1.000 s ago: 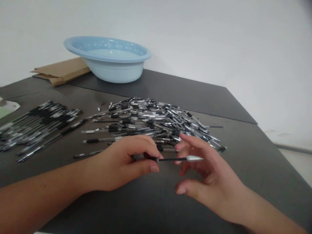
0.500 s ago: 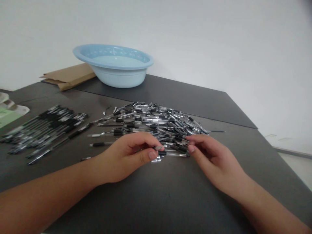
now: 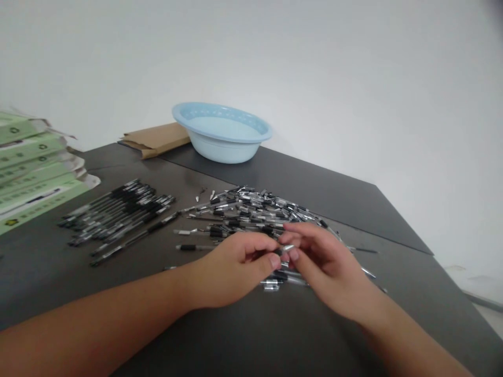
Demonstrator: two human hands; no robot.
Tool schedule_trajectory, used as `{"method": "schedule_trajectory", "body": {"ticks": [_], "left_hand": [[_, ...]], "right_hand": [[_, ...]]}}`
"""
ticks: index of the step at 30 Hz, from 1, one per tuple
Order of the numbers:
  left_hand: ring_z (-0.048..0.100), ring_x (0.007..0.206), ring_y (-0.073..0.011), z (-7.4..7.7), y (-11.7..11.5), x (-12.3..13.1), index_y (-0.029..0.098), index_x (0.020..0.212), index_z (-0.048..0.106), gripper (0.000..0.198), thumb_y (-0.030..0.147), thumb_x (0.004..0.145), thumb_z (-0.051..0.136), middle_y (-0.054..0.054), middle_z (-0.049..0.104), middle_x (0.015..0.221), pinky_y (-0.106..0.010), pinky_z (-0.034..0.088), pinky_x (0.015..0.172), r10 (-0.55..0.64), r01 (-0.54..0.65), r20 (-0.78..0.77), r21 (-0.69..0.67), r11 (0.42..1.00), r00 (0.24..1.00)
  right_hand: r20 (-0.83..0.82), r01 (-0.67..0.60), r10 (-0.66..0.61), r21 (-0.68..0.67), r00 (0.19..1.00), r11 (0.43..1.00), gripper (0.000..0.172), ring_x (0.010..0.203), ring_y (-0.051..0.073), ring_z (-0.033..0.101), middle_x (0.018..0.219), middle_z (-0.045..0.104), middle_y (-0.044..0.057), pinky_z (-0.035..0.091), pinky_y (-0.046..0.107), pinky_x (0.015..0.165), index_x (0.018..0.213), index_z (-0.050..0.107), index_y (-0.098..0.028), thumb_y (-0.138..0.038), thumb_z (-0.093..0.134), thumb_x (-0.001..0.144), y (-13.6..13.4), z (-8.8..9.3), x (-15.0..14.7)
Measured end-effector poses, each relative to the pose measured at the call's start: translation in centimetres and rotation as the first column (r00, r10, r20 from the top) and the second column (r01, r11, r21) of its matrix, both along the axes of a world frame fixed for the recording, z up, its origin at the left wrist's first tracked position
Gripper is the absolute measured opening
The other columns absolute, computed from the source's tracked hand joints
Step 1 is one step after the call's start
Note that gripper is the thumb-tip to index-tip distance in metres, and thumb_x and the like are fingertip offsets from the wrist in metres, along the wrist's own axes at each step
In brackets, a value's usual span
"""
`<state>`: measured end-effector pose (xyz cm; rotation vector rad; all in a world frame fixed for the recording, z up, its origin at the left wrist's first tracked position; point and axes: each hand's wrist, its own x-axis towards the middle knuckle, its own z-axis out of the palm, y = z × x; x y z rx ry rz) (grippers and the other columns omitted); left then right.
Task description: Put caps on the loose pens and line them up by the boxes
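"Where is the silver-tipped pen part (image 3: 286,250)?"
"Between the two hands, above the table. Its bright tip pokes out of the left hand (image 3: 231,269), and the rest is hidden in there."

"Which way does it lie?"
"Crosswise, tip toward the right hand (image 3: 330,267) and tilted slightly up. The left is nearer: its thumb and forefinger are closed round it."

"And the right fingers?"
"Half curled, the thumb right by the tip. I can't tell whether they pinch it or only meet it."

"What's under and behind?"
"A loose pile of pens (image 3: 255,212), lying at all angles on the dark table (image 3: 251,335). Left of that, a batch of pens (image 3: 118,220) lies roughly side by side on a slant."

"Farther out?"
"Green boxes (image 3: 35,173) stacked at the left, then a brown paper packet (image 3: 157,139) beside a blue basin (image 3: 226,152), with a pale wall (image 3: 334,78) behind."
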<state>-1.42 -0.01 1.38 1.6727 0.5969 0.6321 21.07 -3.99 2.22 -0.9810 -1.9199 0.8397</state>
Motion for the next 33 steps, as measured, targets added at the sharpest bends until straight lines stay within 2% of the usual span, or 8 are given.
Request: {"method": "schedule_trajectory", "body": {"ticks": [5,10,12,14,19,23,26,33], "left_hand": [[0.056,0.081,-0.0146,0.7,-0.2,-0.3,0.016,0.089,0.067,0.018,0.023,0.1,0.054,0.0,0.061,0.084,-0.028,0.045,0.075,-0.067,0.078,-0.059,0.203,0.976,0.996],[0.06,0.083,-0.0162,0.9,-0.2,-0.3,0.016,0.092,0.068,0.015,0.019,0.099,0.055,-0.003,0.066,0.088,-0.03,0.048,0.079,-0.079,0.127,-0.134,0.398,0.909,0.988],[0.06,0.084,-0.0166,0.9,-0.1,-0.4,0.017,0.09,0.067,0.015,0.019,0.099,0.055,-0.004,0.065,0.087,-0.029,0.049,0.08,-0.09,0.152,-0.161,0.427,0.891,0.983],[0.061,0.085,-0.0168,0.9,0.0,-0.5,0.018,0.088,0.066,0.015,0.017,0.098,0.054,-0.004,0.064,0.087,-0.028,0.049,0.081,-0.103,0.174,-0.175,0.458,0.872,0.979],[0.063,0.089,-0.0177,0.4,0.2,-0.4,0.018,0.099,0.069,0.016,0.015,0.099,0.053,-0.005,0.068,0.092,-0.028,0.051,0.082,-0.084,0.164,-0.176,0.512,0.843,0.981],[0.064,0.091,-0.0178,0.2,0.3,-0.5,0.017,0.104,0.071,0.018,0.017,0.1,0.053,-0.007,0.069,0.097,-0.029,0.052,0.085,-0.05,0.139,-0.18,0.525,0.84,0.982],[0.065,0.092,-0.0179,0.3,0.5,-0.7,0.017,0.106,0.071,0.018,0.018,0.101,0.053,-0.007,0.069,0.098,-0.029,0.052,0.084,-0.038,0.138,-0.194,0.529,0.837,0.98],[0.064,0.092,-0.0189,0.2,0.4,-0.7,0.019,0.106,0.07,0.018,0.018,0.102,0.052,-0.007,0.07,0.1,-0.031,0.053,0.084,-0.052,0.159,-0.203,0.554,0.817,0.978]], "right_hand": [[0.428,-0.176,0.015,0.339,0.903,0.924,0.024,0.109,0.019,0.071,0.117,0.074,0.008,0.06,0.031,0.093,0.127,0.064,-0.023,-0.017,0.061,0.105,-0.3,1.9,1.6],[0.656,-0.393,-0.156,0.606,0.739,0.692,0.022,0.102,0.021,0.074,0.112,0.079,0.01,0.06,0.032,0.088,0.117,0.066,-0.015,-0.015,0.045,0.111,-0.7,3.5,1.8],[0.674,-0.432,-0.17,0.625,0.719,0.65,0.028,0.098,0.02,0.075,0.109,0.081,0.009,0.059,0.033,0.085,0.114,0.068,-0.014,-0.013,0.04,0.112,-0.8,3.7,1.5],[0.694,-0.445,-0.147,0.594,0.705,0.67,0.031,0.096,0.021,0.076,0.105,0.081,0.007,0.059,0.035,0.083,0.113,0.07,-0.014,-0.015,0.039,0.113,-1.0,3.5,1.2],[0.705,-0.302,-0.157,0.479,0.691,0.824,0.027,0.083,0.024,0.075,0.098,0.078,0.008,0.059,0.039,0.072,0.105,0.068,-0.018,-0.035,0.049,0.112,-1.1,2.2,1.1],[0.718,-0.381,-0.182,0.545,0.672,0.747,0.029,0.096,0.024,0.076,0.112,0.08,0.009,0.06,0.039,0.081,0.124,0.066,-0.015,-0.028,0.042,0.114,-1.1,2.9,1.1],[0.72,-0.448,-0.176,0.583,0.671,0.678,0.039,0.095,0.02,0.077,0.106,0.082,0.008,0.059,0.034,0.081,0.117,0.068,-0.014,-0.015,0.029,0.114,-1.2,3.7,1.1],[0.715,-0.379,-0.206,0.565,0.668,0.733,0.035,0.087,0.023,0.076,0.104,0.081,0.01,0.058,0.037,0.072,0.11,0.069,-0.016,-0.018,0.034,0.113,-1.1,2.2,1.5]]}}
